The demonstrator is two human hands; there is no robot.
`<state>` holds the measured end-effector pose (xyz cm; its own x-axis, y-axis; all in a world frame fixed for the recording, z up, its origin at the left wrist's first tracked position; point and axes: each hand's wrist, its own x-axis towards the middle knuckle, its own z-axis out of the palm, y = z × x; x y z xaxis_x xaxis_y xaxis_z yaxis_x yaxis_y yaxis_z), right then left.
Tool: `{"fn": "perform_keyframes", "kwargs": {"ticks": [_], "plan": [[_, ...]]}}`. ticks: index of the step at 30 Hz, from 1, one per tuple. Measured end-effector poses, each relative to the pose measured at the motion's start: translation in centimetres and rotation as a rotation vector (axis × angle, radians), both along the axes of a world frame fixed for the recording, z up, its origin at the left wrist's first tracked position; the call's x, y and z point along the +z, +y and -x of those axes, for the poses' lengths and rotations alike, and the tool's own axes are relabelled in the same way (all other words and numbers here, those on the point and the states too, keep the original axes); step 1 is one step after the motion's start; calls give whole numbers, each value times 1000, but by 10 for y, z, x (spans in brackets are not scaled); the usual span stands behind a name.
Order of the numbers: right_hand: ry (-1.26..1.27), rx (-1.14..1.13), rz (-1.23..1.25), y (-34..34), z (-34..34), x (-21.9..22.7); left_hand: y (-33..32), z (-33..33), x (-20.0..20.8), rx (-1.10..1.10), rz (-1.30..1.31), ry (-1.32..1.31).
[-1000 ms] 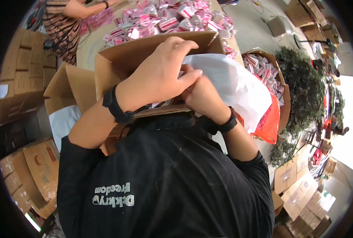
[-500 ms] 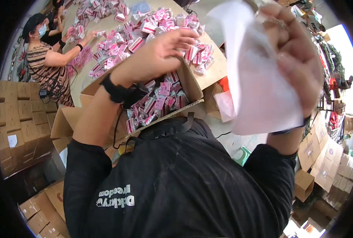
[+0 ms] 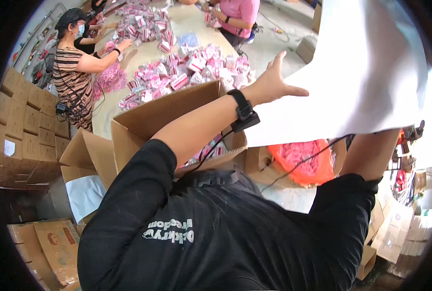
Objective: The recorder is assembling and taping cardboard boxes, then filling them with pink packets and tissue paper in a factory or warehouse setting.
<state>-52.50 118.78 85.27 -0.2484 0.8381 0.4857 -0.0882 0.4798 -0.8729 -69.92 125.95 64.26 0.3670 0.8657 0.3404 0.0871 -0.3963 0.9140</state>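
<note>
Here, a person in a black shirt is lifting a large white plastic bag (image 3: 371, 72) up above an open cardboard box (image 3: 172, 121).

The left hand (image 3: 271, 85) is reaching up with its fingers spread wide, the thumb pointing sideways against the lower edge of the bag; a black wrist device (image 3: 245, 112) is strapped just below it. The right hand is hiding behind the bag, so I cannot tell how its fingers are set; only the right forearm (image 3: 371, 155) is showing beneath the sheet. The bag is filling the upper right of the view, well above the box, which is holding small pink and white packets. Beside the box an orange bag (image 3: 303, 167) of pink items is lying on the floor. Beyond, other people are sorting pink packets (image 3: 196, 68) on a long table (image 3: 128, 65).
</note>
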Motion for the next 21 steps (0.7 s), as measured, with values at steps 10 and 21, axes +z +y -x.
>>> {"fn": "perform_keyframes", "kwargs": {"ticks": [10,21], "plan": [[61,-27,-50,69,-218,42,36,10,106,-414,-111,298],[100,-44,-64,-5,-84,30,22,45,127,-138,-98,-203]]}}
